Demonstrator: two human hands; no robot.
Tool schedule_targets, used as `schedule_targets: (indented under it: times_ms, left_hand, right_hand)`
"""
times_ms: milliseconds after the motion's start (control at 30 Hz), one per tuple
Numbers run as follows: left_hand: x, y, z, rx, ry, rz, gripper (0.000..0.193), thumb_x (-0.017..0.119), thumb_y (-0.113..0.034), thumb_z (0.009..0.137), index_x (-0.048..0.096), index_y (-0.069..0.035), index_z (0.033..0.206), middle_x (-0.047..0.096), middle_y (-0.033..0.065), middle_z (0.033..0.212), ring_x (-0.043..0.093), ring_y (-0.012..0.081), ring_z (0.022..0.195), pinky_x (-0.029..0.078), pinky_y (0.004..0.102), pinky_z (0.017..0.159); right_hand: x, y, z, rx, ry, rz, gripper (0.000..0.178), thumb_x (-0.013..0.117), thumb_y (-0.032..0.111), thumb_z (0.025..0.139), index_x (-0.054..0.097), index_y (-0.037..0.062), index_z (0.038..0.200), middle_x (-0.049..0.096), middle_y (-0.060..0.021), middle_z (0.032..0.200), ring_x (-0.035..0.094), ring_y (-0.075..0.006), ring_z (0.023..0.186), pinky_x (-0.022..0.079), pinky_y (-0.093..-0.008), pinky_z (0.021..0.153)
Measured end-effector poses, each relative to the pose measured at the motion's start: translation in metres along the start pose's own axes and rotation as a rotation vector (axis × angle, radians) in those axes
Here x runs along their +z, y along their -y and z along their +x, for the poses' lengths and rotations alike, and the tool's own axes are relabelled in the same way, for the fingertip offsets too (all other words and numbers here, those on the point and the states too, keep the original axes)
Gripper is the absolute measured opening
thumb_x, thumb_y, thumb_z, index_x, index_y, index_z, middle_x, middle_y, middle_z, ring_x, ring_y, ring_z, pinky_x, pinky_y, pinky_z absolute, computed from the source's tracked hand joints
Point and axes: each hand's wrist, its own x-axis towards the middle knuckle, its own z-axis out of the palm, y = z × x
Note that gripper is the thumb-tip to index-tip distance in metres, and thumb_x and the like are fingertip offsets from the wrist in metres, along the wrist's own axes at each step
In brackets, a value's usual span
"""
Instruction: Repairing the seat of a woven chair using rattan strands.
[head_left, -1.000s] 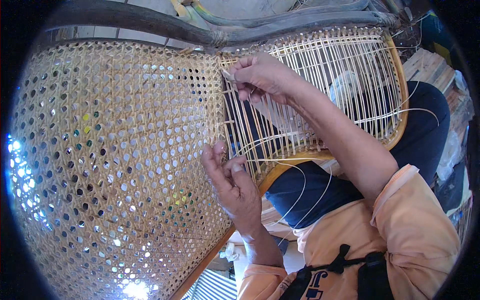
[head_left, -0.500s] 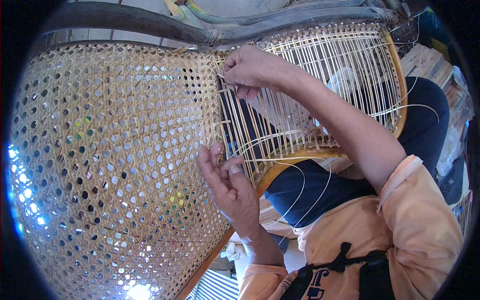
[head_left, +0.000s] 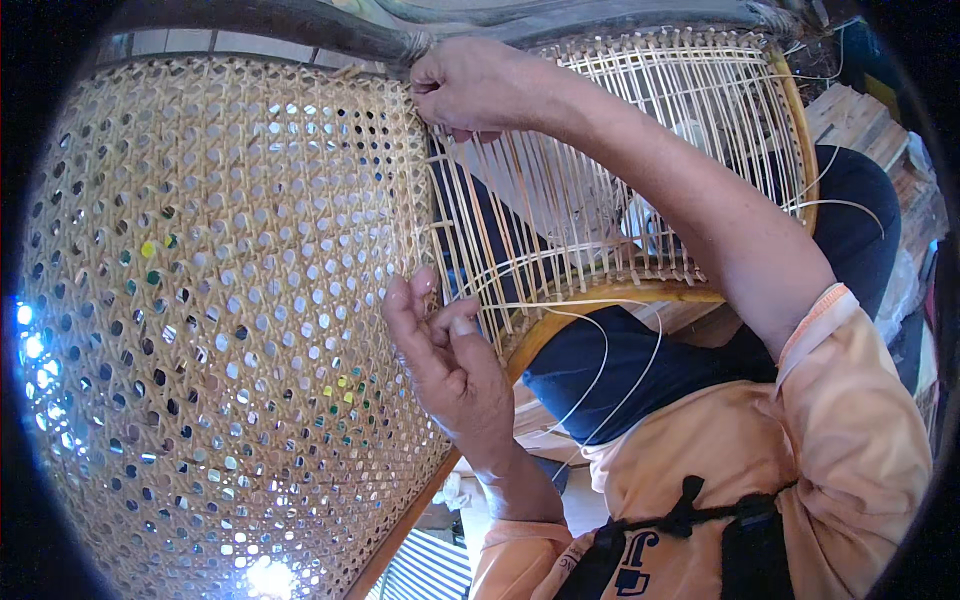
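Observation:
A woven cane panel (head_left: 250, 250) with an openwork lattice of holes fills the left side. To its right is a curved wooden frame (head_left: 660, 291) strung with many parallel cane strands (head_left: 560, 190). My right hand (head_left: 470, 88) reaches across to the panel's upper right corner by the dark pole, its fingers closed; whatever is between the fingertips is hidden. Lower down, my left hand (head_left: 460, 375) is held at the panel's right edge with fingers bent. A pale loose cane strand (head_left: 570, 303) leads from between its thumb and forefinger to the right, then loops down.
Dark bent poles (head_left: 350, 35) run along the top, joined by a wrapped binding. My leg in dark cloth (head_left: 590, 370) is under the frame. Wooden boards (head_left: 840, 120) and clear plastic (head_left: 890, 300) lie at the right. Striped cloth (head_left: 430, 570) shows at the bottom.
My right hand has moved up and slightly left, to the top of the panel edge. The panel and frame sit slightly higher in view; my left hand keeps almost the same pose.

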Motion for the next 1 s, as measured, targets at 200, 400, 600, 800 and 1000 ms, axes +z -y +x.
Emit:
schedule_targets:
  times_ms: [200, 400, 600, 800, 1000]
  left_hand:
    - [-0.001, 0.002, 0.000, 0.004, 0.003, 0.013, 0.054, 0.038, 0.009, 0.083, 0.029, 0.001, 0.136, 0.047, 0.0187, 0.125, 0.058, 0.0144, 0.086, 0.047, 0.0256, 0.080]
    - [-0.001, 0.003, 0.000, 0.014, 0.013, 0.020, 0.054, 0.038, 0.008, 0.083, 0.030, 0.002, 0.136, 0.047, 0.0183, 0.125, 0.058, 0.0149, 0.085, 0.047, 0.0262, 0.079]
    - [-0.002, 0.004, 0.000, 0.012, 0.016, 0.029, 0.054, 0.038, 0.009, 0.083, 0.030, 0.001, 0.135, 0.047, 0.0177, 0.124, 0.058, 0.0142, 0.085, 0.047, 0.0253, 0.079]
    - [-0.002, 0.004, 0.001, 0.016, 0.014, 0.004, 0.054, 0.038, 0.008, 0.083, 0.030, 0.001, 0.136, 0.047, 0.0174, 0.125, 0.058, 0.0141, 0.085, 0.047, 0.0251, 0.080]
    - [-0.001, 0.003, 0.000, 0.017, 0.019, 0.043, 0.053, 0.038, 0.009, 0.083, 0.030, 0.001, 0.136, 0.047, 0.0185, 0.126, 0.058, 0.0145, 0.086, 0.047, 0.0255, 0.080]
  right_hand:
    - [0.002, -0.011, -0.009, -0.138, -0.038, -0.059, 0.016, 0.051, 0.015, 0.078, 0.058, 0.0028, 0.072, 0.057, -0.0079, 0.055, 0.056, -0.0132, 0.048, 0.045, -0.0280, 0.045]
    - [-0.001, -0.003, -0.010, 0.006, 0.110, -0.094, 0.015, 0.051, 0.014, 0.077, 0.059, 0.0026, 0.071, 0.057, -0.0076, 0.055, 0.056, -0.0130, 0.049, 0.044, -0.0270, 0.044]
    - [-0.003, -0.001, -0.002, 0.011, 0.137, -0.103, 0.015, 0.051, 0.011, 0.075, 0.057, 0.0004, 0.067, 0.056, -0.0079, 0.054, 0.056, -0.0138, 0.049, 0.044, -0.0274, 0.044]
    - [-0.002, 0.012, 0.004, -0.047, 0.190, -0.397, 0.013, 0.050, 0.008, 0.073, 0.058, -0.0023, 0.072, 0.058, -0.0107, 0.058, 0.058, -0.0169, 0.050, 0.045, -0.0308, 0.045]
    - [0.001, -0.011, 0.002, -0.126, 0.111, -0.263, 0.016, 0.051, 0.010, 0.075, 0.060, -0.0025, 0.077, 0.059, -0.0113, 0.059, 0.060, -0.0192, 0.055, 0.047, -0.0334, 0.051]
